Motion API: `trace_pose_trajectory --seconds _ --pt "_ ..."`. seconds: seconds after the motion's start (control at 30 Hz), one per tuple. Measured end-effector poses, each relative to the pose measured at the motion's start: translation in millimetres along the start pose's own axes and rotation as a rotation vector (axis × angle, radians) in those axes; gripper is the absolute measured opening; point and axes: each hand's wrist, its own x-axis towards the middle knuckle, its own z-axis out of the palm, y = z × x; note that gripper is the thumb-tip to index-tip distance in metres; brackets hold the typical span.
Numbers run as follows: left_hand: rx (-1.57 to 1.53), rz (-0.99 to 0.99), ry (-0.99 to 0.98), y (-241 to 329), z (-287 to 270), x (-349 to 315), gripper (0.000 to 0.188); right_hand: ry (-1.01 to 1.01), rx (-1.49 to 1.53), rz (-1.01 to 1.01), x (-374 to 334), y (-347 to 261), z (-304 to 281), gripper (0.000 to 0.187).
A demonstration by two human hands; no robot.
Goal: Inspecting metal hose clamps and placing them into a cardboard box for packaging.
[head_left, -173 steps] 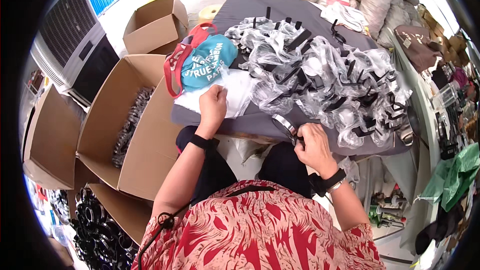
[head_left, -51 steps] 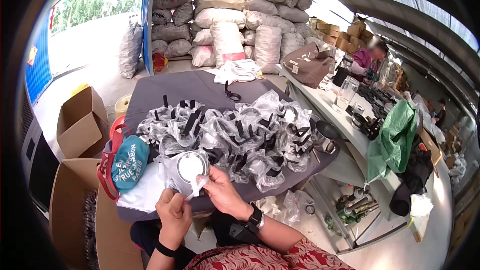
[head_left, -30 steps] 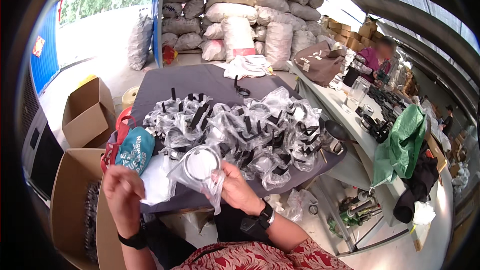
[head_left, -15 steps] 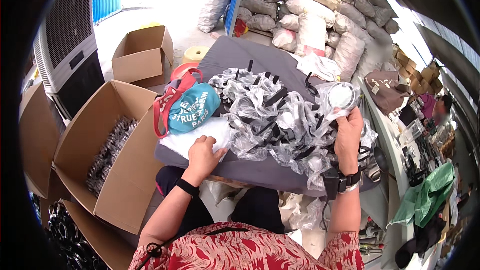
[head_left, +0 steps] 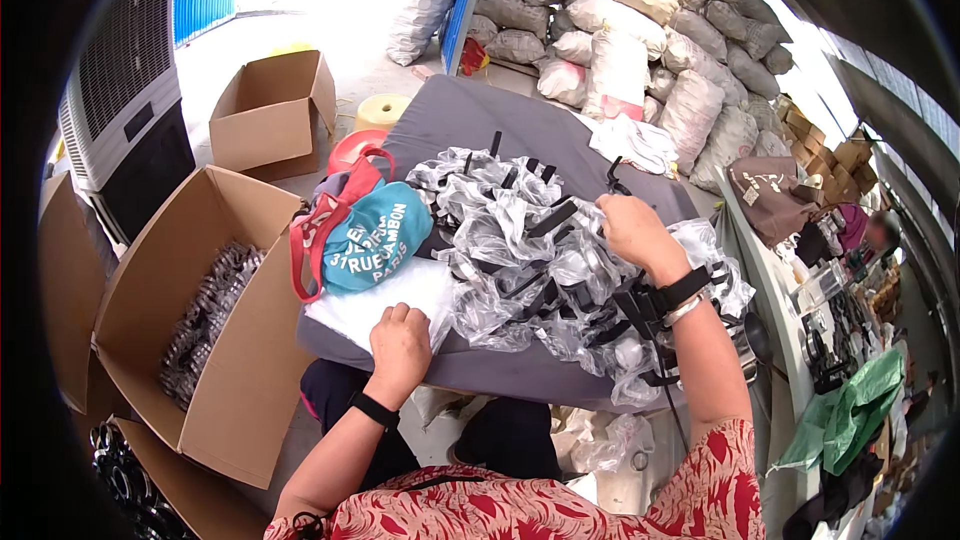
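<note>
Across a grey-covered counter (head_left: 480,105), a broad stretch of cover is left open toward the far edge, while only a narrow strip is shown along the near one, just above the seated person's knees. The left side is hemmed in by a large cardboard box (head_left: 250,380) filled with shiny wrapped pieces (head_left: 215,320); behind it are seen a smaller box (head_left: 262,130) and a yellow roll (head_left: 382,110). The right side is bordered by a long pale counter (head_left: 790,370), on which a brown bag (head_left: 768,198) is set. At the working counter's left, a teal pouch (head_left: 370,245) is bunched with a red-strapped bag, and a folded white cloth (head_left: 635,145) is laid at the far right. The middle is taken up by a heap of clear-bagged parts (head_left: 500,240), crumpled, glossy and overlapping, with black stems poked out at odd angles. Beside it, a flat white stack (head_left: 390,290) is touched by the left hand (head_left: 400,345), its fingers curled. The right hand (head_left: 638,232) is stretched over the heap's far right, close to a black clip (head_left: 612,172); whether anything is clamped in either grip cannot be told.
</note>
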Motion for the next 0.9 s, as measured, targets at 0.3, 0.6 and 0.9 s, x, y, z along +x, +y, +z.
trace_pose_trajectory --seconds 0.3,0.6,0.9 --pt "-0.127 -0.121 -0.047 1.4 -9.2 1.3 0.015 -0.052 0.008 0.101 86.2 94.3 -53.5 0.018" --pt "-0.210 -0.207 -0.050 -0.6 -8.2 4.5 0.029 -0.457 -0.183 0.257 159.8 190.3 60.6 0.026" --pt "-0.186 -0.263 -0.103 2.9 -12.4 11.0 0.029 -0.727 -0.177 0.231 174.7 230.4 189.9 0.027"
